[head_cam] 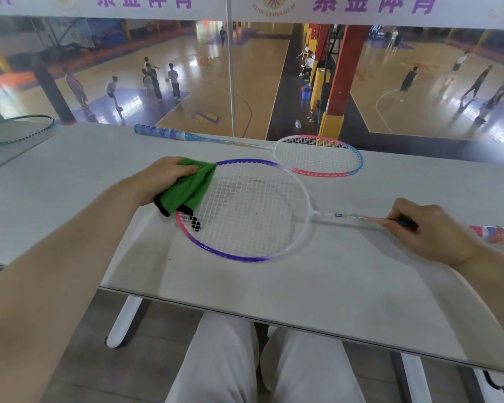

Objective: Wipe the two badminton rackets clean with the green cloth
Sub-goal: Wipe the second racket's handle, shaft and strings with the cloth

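A purple, pink and white racket (303,196) lies flat on the white table (274,292), head to the left, handle to the right. My left hand (160,177) grips a folded green cloth (191,186) pressed over the upper left rim of that head. My right hand (431,228) pinches the racket's thin shaft near the pink wrapped grip. A second racket (317,154), pink and light blue with a blue grip, lies behind it along the table's far edge, its head touching the first one's rim.
A green-framed racket head (18,129) rests on a neighbouring table at the far left. Behind the far table edge a glass pane overlooks a gym court with people. My legs in white trousers (245,362) are under the near edge.
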Tool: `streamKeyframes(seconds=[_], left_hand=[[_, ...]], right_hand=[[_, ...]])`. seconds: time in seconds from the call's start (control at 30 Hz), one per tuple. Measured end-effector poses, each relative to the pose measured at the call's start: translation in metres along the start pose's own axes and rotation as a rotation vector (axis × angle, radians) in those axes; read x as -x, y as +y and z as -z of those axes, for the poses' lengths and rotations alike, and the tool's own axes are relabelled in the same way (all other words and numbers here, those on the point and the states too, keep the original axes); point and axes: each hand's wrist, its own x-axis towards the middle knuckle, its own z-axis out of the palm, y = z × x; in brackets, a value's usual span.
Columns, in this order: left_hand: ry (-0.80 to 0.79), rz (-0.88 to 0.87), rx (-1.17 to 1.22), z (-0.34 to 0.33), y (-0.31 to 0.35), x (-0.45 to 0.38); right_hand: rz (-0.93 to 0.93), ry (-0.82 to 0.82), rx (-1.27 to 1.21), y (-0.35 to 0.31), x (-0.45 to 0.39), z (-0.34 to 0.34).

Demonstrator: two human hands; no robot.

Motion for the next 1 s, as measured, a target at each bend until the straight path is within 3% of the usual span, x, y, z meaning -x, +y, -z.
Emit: streamKeyframes(seconds=[0.6,0.73,1.0], left_hand=[[0.418,0.14,0.507,-0.022,-0.016,0.026],[0.521,0.103,0.652,-0.029,-0.019,0.034],[0.439,-0.047,0.959,-0.066,0.002,0.051]], right_hand=[[-0.208,-0.033,-0.02,-0.044,0.004,-0.009],[-0.237,-0.042,-0.039,-0.057,0.007,-0.014],[-0.284,0.01,-0.026,-0.078,0.004,-0.023]])
